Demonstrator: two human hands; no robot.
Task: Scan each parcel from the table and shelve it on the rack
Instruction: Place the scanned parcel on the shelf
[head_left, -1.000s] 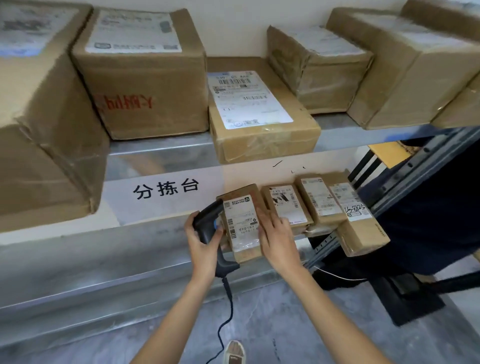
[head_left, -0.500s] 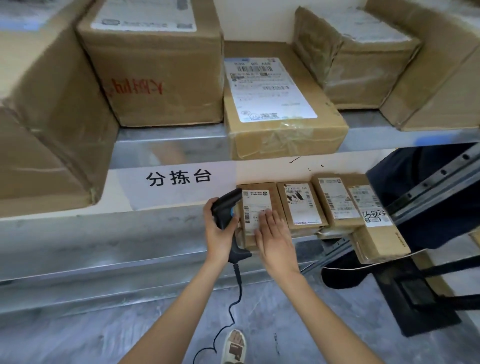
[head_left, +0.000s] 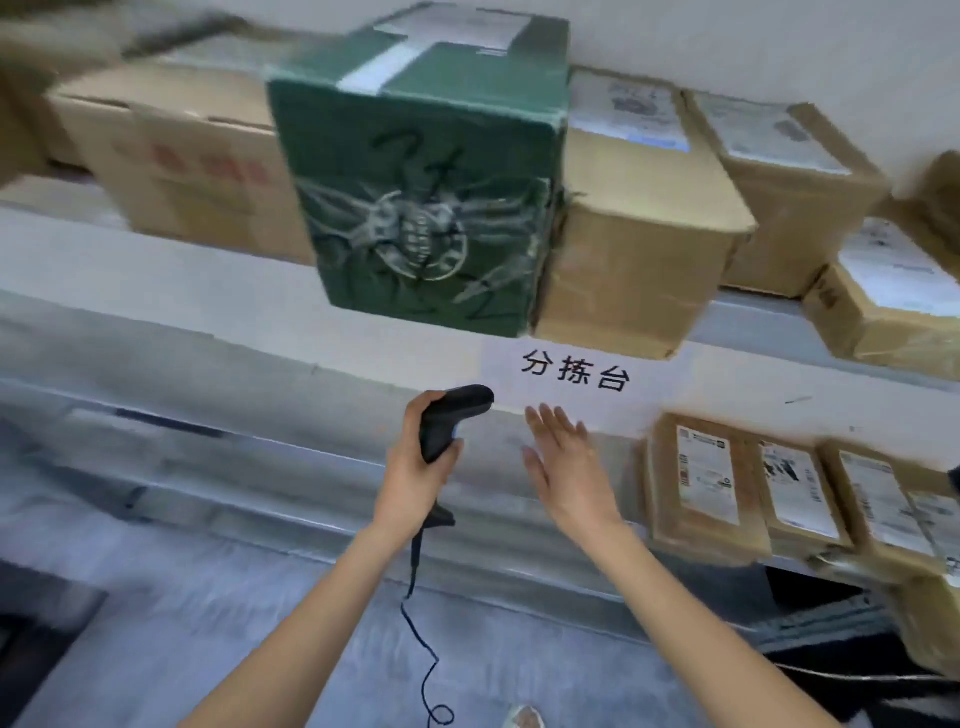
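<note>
Gripping the black corded scanner by its handle, your left hand points its head up and to the right, the cable trailing down toward the floor. Your right hand is flat, fingers straight and together, holding nothing, just right of the scanner.

The nearest shelved parcel lies right of your right hand, label up, long axis running away from you, first of a row of small parcels side by side on the lower shelf. No parcel is in hand, and the table does not show in this view. Judged from this, 1 placement is done and the next parcel is yet to be fetched.

Above both hands a green box overhangs the upper shelf edge, with brown cartons beside it; keep clear of it when lifting. A white sign sits just above your right fingertips. Open shelf room lies left of your hands and directly ahead. The picture is blurred, so labels cannot be read.
</note>
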